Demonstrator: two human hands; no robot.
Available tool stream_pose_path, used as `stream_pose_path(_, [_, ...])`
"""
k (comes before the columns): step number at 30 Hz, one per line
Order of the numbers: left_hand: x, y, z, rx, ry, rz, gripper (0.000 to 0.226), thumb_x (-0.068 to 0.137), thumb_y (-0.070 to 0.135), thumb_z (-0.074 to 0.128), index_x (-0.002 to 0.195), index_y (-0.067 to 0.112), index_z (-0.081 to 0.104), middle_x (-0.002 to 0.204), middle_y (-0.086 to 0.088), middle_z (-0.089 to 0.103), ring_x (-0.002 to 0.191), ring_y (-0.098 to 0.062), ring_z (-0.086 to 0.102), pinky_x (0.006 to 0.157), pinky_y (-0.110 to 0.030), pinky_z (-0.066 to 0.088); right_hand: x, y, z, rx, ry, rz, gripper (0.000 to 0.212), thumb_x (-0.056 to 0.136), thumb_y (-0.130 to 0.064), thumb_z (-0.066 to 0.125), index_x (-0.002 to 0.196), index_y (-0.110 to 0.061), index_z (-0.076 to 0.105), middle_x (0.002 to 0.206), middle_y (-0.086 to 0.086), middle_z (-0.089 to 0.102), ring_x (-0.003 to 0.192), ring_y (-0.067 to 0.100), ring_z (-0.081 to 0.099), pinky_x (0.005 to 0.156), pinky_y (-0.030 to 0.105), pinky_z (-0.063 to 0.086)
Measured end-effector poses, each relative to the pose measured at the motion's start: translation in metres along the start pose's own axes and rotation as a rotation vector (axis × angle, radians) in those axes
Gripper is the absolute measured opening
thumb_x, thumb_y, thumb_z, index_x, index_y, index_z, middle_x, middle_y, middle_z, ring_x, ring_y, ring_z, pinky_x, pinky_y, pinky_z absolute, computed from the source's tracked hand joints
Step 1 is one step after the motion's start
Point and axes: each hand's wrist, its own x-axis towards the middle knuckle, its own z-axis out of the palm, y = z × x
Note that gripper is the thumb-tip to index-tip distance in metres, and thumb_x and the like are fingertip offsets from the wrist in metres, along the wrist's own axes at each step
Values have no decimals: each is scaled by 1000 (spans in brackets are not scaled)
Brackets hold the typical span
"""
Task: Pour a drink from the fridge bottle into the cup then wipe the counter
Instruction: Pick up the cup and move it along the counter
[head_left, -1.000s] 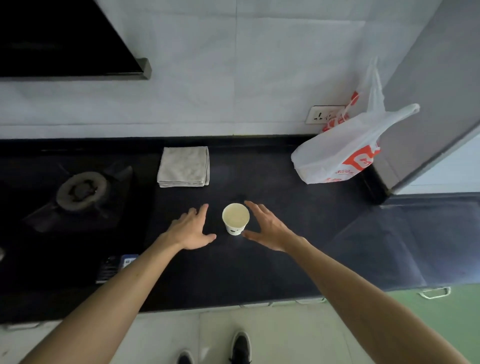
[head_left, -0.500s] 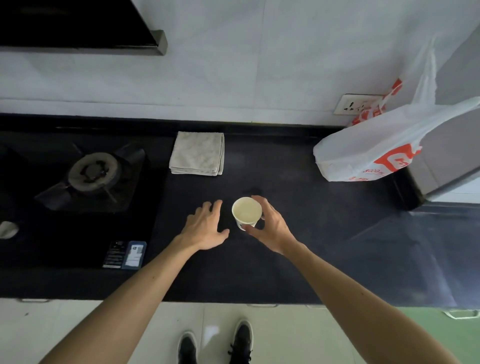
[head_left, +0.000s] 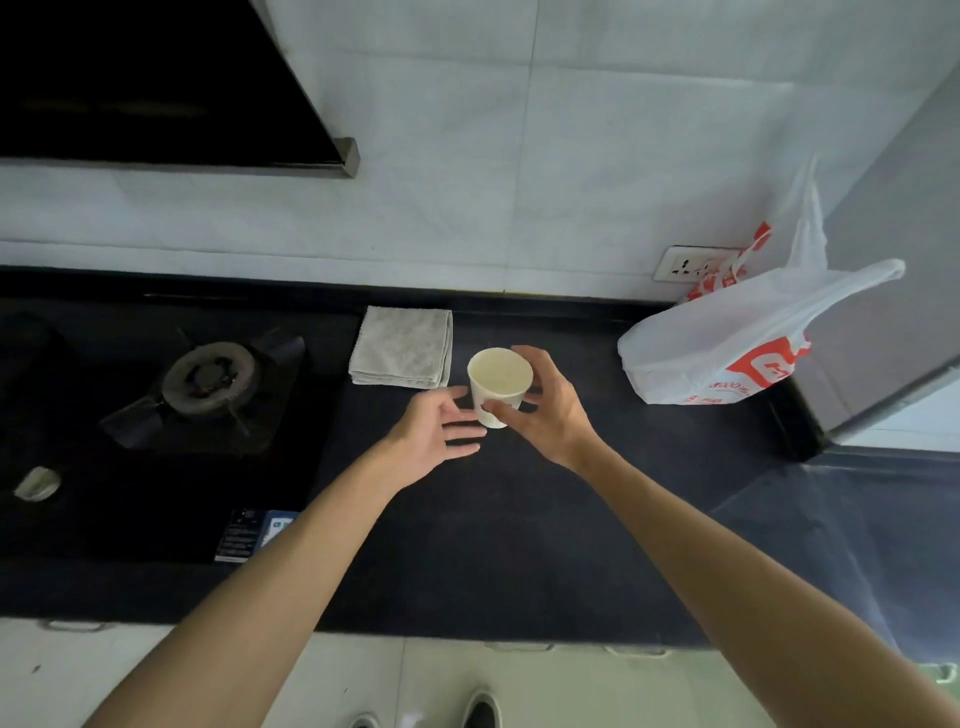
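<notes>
Right-hand grip (head_left: 550, 415): fingers and thumb curled round the small white paper cup (head_left: 500, 376), clamped on its wall.

Left-hand grip (head_left: 434, 434): fingers straight and spread, holding nothing. It is just left of the cup; contact uncertain.

The cup sits between the two grips, over the dark stone tabletop (head_left: 467, 545). Can't tell whether its base rests there. Inside is pale, either liquid or bare paper. No bottle in view.

Risks, as judged:
- The thin paper wall could buckle under a hard squeeze and slop any contents.
- The left grip is close enough to knock the cup sideways.
- The folded grey cloth (head_left: 402, 346) lies just beyond the left grip, so a spill that way would soak it before any wiping.
- The white plastic bag with red print (head_left: 727, 353) is well right of the right grip and poses little danger.
</notes>
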Motion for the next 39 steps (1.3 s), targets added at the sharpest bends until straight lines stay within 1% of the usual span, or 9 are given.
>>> stream_pose_path(2, [-7,17,0,-145,-15,12,51,93,10,34,141,2,46,129,-31,59,120,-46,58,105,-57,44,9,-15,-11,18,-1,-17,67,79,-25,83,135,-19,46,119,-16,56,109,11,59,88,22,55])
stream_pose_path(7, [-31,55,5,-357,-117,87,50,97,28,40,134,-3,51,121,-36,60,115,-51,59,108,-61,40,29,-55,-35,59,7,-64,69,78,-26,84,134,-24,45,122,-9,58,110,13,61,89,27,56])
stream_pose_path(14, [-59,88,0,-480,-185,144,59,98,42,44,136,-3,51,132,-37,55,120,-53,55,109,-64,37,46,-99,-47,129,-23,-106,70,78,-27,84,134,-30,43,126,-5,58,113,14,60,89,27,56])
stream_pose_path(16, [-65,92,-5,-484,-190,165,61,98,43,43,139,-2,49,133,-36,55,122,-53,55,109,-64,37,49,-109,-44,152,-33,-117,69,79,-24,84,135,-28,44,127,-3,58,115,13,59,87,23,56])
stream_pose_path(19, [-76,97,-17,-487,-175,192,62,98,45,42,138,-2,50,130,-36,57,119,-52,57,106,-66,39,50,-125,-37,170,-53,-138,68,80,-19,83,135,-22,45,127,-3,57,116,7,55,79,10,50])
stream_pose_path(25, [-95,98,-54,-505,-166,241,63,96,47,45,138,0,51,131,-35,58,122,-51,57,105,-66,40,49,-156,-10,187,-109,-170,65,80,-14,82,134,-18,46,126,1,56,114,8,55,76,9,49])
stream_pose_path(32, [-133,95,-111,-535,-143,293,65,96,48,43,142,1,47,133,-34,57,126,-50,54,108,-65,38,46,-197,44,137,-177,-213,65,80,-21,83,133,-24,46,124,-4,59,115,8,57,85,14,50])
stream_pose_path(36, [-164,92,-146,-564,-122,325,64,96,47,43,141,1,47,131,-35,58,124,-51,55,108,-66,37,40,-222,82,141,-205,-237,64,80,-22,83,133,-25,46,125,-4,59,114,8,58,86,13,49])
stream_pose_path(39, [-190,86,-177,-584,-92,356,64,96,47,44,140,1,49,130,-35,59,123,-52,56,109,-66,36,31,-244,113,154,-239,-262,64,80,-23,82,133,-26,46,125,-5,59,113,9,59,90,20,51])
